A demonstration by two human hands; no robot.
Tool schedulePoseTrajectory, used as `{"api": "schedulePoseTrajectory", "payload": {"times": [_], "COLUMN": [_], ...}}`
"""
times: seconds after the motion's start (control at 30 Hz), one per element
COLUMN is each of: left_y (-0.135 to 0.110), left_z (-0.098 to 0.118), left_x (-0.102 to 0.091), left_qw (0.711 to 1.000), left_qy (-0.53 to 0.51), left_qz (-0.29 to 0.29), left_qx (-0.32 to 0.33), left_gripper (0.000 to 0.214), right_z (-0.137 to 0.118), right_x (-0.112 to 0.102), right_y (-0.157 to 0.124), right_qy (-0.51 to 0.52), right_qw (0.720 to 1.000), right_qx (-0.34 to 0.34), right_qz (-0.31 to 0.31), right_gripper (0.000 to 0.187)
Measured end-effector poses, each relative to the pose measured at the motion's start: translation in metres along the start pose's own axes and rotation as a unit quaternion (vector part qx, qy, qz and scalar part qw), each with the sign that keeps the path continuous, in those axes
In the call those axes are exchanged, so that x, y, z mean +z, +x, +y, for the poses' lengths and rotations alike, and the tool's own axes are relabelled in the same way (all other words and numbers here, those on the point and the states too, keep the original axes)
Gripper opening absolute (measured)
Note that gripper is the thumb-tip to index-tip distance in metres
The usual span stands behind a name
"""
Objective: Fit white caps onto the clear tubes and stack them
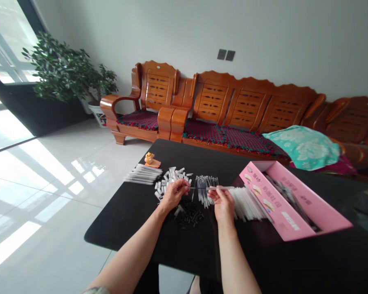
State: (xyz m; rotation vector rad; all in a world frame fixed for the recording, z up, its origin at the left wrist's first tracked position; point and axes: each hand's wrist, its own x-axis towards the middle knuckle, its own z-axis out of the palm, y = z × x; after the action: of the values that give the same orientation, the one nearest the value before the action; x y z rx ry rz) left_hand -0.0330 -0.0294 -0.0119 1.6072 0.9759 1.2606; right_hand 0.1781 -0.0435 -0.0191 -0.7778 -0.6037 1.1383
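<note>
A: What does the left hand (174, 192) have?

B: A slim ink refill (199, 188), pinched between thumb and fingers. That grip is closed right down to the rod's width, and the rod points across toward the other hand.

A: And the right hand (223, 203)?

B: It has a whitish pen barrel (225, 188) between thumb and fingertips — a light grip, closed around the tube. The barrel lies almost level, in line with the refill, above the black worktop (122, 224). I can't tell whether the refill's end is inside the barrel.

A: What lies below them?

B: A row of loose refills (206, 196), side by side, between the two hands. Spare barrels (250, 207) are laid together just right of the right hand, close to the pink carton (260, 198).

A: What's in the carton?

B: Dark, slender pieces (290, 196), too blurred to name.

A: And around the left hand?

B: White pen caps (173, 174) are heaped beside and beyond it, and small black plugs (190, 215) lie scattered on its near side. Farther left, a batch of white pens (144, 174) lies in parallel, with a small yellow-orange figurine (150, 158) just behind.

A: Anything past the worktop?

B: A carved wooden sofa (247, 104) with woven seat covers (239, 138) — a turquoise patterned cloth (306, 145) lies toward its right end. A potted plant (69, 73) stands at far left.
</note>
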Motion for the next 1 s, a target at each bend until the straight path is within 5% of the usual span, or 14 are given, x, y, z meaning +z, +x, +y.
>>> {"api": "schedulePoseTrajectory", "payload": {"times": [0.17,0.23,0.4,0.73,1.0], "left_y": [-0.004,-0.004,-0.001,-0.006,-0.007], "left_z": [0.009,0.012,0.013,0.009,0.008], "left_x": [0.008,0.008,-0.004,0.006,0.016], "left_qw": [0.999,0.996,0.971,0.935,0.950], "left_qy": [0.029,0.088,0.196,0.338,0.306], "left_qz": [-0.038,-0.010,0.127,-0.055,-0.030], "left_qx": [0.018,0.031,0.053,0.090,0.060], "left_gripper": [0.022,0.024,0.021,0.012,0.004], "right_z": [0.005,0.004,-0.003,0.001,0.002], "right_x": [0.013,0.014,0.004,0.003,0.006], "right_y": [-0.011,-0.011,-0.002,-0.004,-0.008], "right_qy": [-0.023,-0.014,0.093,0.076,0.058], "right_qw": [0.993,0.990,0.994,0.994,0.993], "right_qx": [0.074,0.095,0.054,0.069,0.078], "right_qz": [-0.092,-0.103,-0.002,-0.034,-0.068], "right_gripper": [0.026,0.025,0.017,0.015,0.019]}}
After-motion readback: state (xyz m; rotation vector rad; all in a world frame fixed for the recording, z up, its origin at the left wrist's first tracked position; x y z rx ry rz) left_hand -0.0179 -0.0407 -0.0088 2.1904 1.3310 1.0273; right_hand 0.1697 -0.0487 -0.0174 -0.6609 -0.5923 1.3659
